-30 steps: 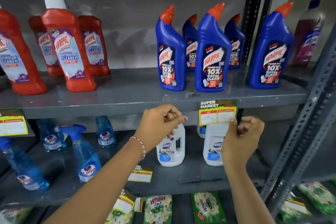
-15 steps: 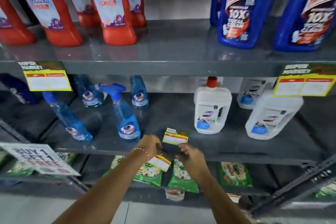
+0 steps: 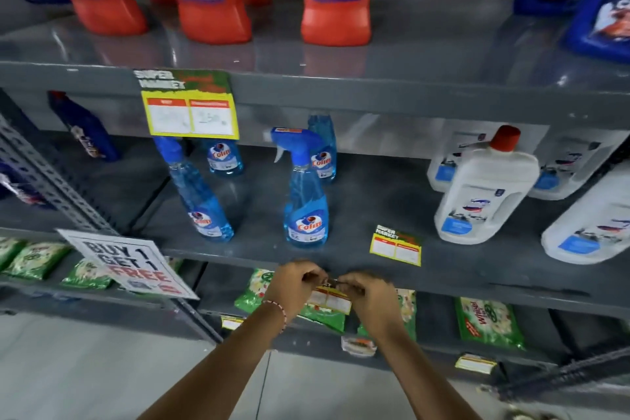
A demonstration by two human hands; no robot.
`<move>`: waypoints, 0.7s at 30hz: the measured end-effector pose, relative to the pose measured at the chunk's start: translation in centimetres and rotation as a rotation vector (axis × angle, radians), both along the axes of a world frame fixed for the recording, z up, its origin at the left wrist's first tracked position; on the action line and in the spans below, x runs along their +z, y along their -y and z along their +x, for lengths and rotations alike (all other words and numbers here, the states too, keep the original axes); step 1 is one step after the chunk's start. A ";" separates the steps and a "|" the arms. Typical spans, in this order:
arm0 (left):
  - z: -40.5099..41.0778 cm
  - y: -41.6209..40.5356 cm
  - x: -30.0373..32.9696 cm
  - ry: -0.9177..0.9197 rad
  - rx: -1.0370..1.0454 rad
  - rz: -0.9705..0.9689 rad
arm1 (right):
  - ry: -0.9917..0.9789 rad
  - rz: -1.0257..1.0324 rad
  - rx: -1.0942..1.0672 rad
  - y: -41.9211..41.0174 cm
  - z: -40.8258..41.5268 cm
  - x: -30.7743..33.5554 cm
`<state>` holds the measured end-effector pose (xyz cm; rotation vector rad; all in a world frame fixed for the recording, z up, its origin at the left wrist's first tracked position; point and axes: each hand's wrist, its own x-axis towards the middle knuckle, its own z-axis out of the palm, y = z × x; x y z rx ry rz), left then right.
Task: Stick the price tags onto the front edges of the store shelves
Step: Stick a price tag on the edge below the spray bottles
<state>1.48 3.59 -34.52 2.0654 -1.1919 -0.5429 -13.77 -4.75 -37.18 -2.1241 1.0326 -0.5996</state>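
Take the middle shelf edge as the landmark: both hands meet right at it, below and slightly right of the front spray bottle. The left hand and right hand are each pinched narrow on one price tag, left on its upper left corner, right on its upper right side, and the tag hangs just under the edge with its yellow face partly showing between the knuckles. The fingertips blur together, so I cannot tell whether they are peeling a backing or already pressing the top strip against the metal. I judge the step in hand to be fixing this tag to the edge. A spare tag lies flat on the shelf just above the edge, to the right of the hands, well short of the white jug. On the shelf edge above, up and left of the hands, a hung tag is already in place, so that one looks done. The next move likely calls for levelling the tag along the edge, pressing its sticky strip firmly from the middle outward, then letting go. After that the spare tag would need picking up.
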 end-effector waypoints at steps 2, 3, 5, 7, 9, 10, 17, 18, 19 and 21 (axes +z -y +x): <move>2.6 -2.3 -0.5 -0.014 0.080 -0.023 | 0.000 -0.022 0.008 -1.4 3.2 0.1; 3.9 -3.4 -0.6 -0.023 0.130 -0.015 | -0.008 -0.041 0.013 -2.1 4.9 0.0; 6.6 -5.2 -0.8 -0.075 0.233 0.012 | -0.049 -0.060 0.025 -3.7 8.1 0.1; 8.9 -6.5 -0.8 -0.123 0.281 0.031 | -0.081 -0.099 0.036 -5.1 10.8 0.0; 10.8 -7.3 -0.7 -0.069 0.277 0.031 | -0.088 -0.110 0.031 -6.2 12.9 -0.2; 11.6 -7.6 -0.6 -0.034 0.273 0.017 | -0.091 -0.109 0.017 -6.6 13.8 -0.2; 15.0 -7.6 -0.8 -0.035 0.199 0.042 | -0.171 -0.201 -0.052 -7.0 16.6 -1.1; 15.3 -7.5 -0.8 -0.040 0.184 0.045 | -0.184 -0.217 -0.061 -7.0 16.7 -1.4; 15.5 -7.5 -0.8 -0.043 0.169 0.045 | -0.195 -0.242 -0.068 -7.1 16.8 -1.4; 15.7 -7.3 -0.9 -0.037 0.134 0.043 | -0.226 -0.285 -0.080 -7.4 16.9 -1.3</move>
